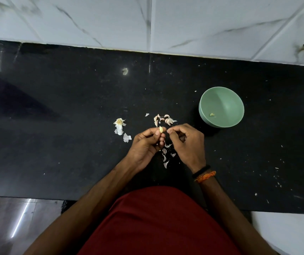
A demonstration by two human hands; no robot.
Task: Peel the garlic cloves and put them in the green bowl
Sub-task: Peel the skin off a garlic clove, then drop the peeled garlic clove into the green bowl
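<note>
A: What step is this?

B: Peeling, I'd say. The left hand (pixel 145 144) pinches a clove (pixel 161 129) between thumb and fingertips, above the black counter (pixel 55 144). It looks mostly bare already. The right hand (pixel 188 142) sits just beside it, fingers curled with the tips pressed together, perhaps on a scrap of skin, though I can't make out any.

A: And next?

B: Probably strip whatever skin is left, then carry the clove right to the green bowl (pixel 226 96).

A: Counts, left to right?

B: One root stub (pixel 119 122) with two or three papery scraps below it. One clove in hand. A small pile of unpeeled cloves (pixel 165 119) just beyond the hands, roughly five or six; they overlap, so I can't be sure. About five peel scraps (pixel 166 155) between the wrists. One bowl, holding one peeled clove (pixel 212 114).
</note>
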